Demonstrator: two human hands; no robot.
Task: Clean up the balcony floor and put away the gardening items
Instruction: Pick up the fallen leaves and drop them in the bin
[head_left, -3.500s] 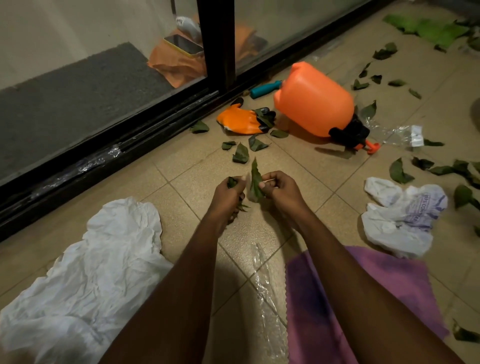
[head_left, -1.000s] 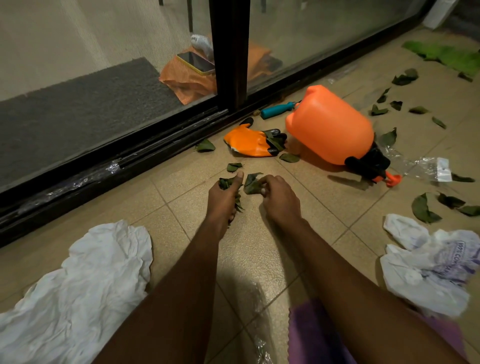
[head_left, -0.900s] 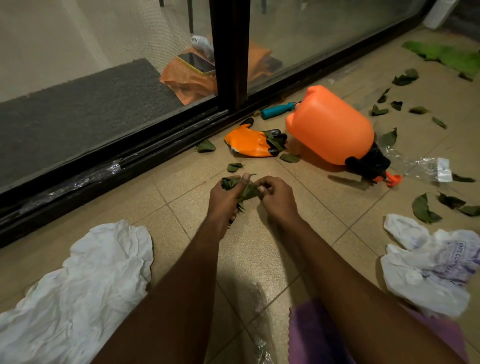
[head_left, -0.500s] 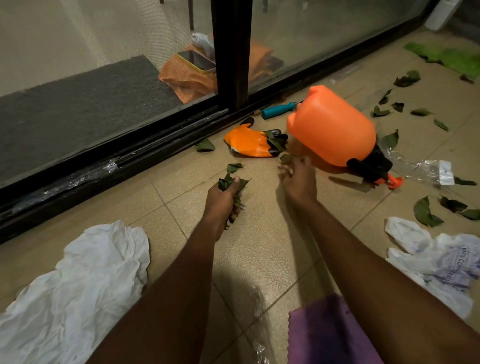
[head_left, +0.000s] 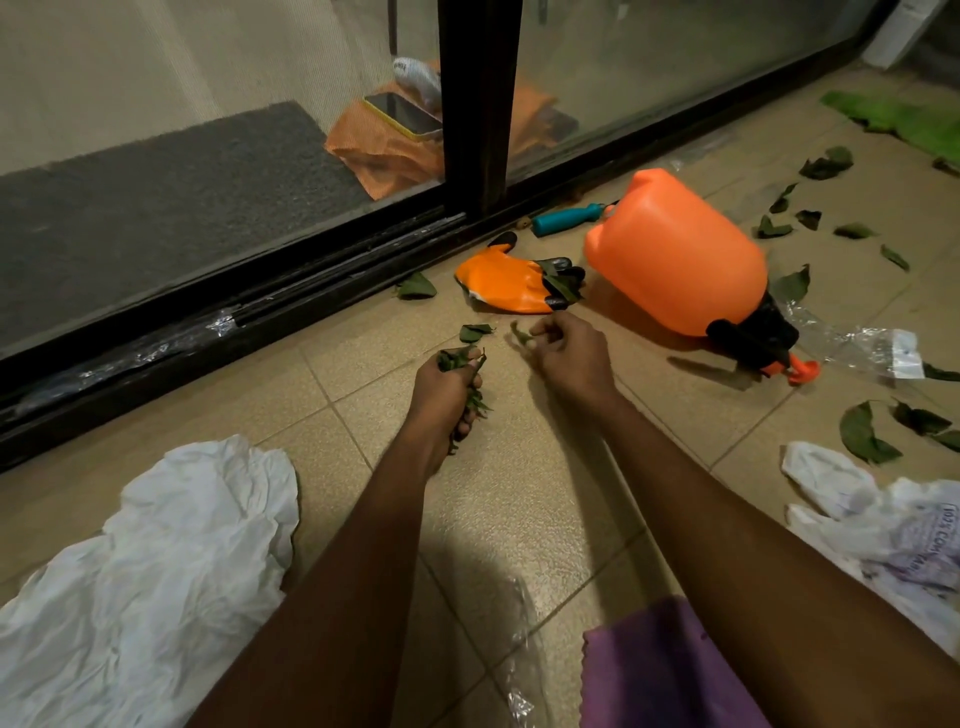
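Now leaf bunch (head_left: 457, 359) in left hand (head_left: 444, 395) — axis toward door (head_left: 478, 130).

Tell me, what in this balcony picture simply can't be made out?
Head view, all:
Teal-handled tool: its working end is hidden behind the orange sprayer.
Leaf bunch: the count is hidden by the left hand curled round it.
White bag: its print is too small, and the right edge cuts it off.
Purple cloth: cut off by the bottom edge, partly under the right forearm.
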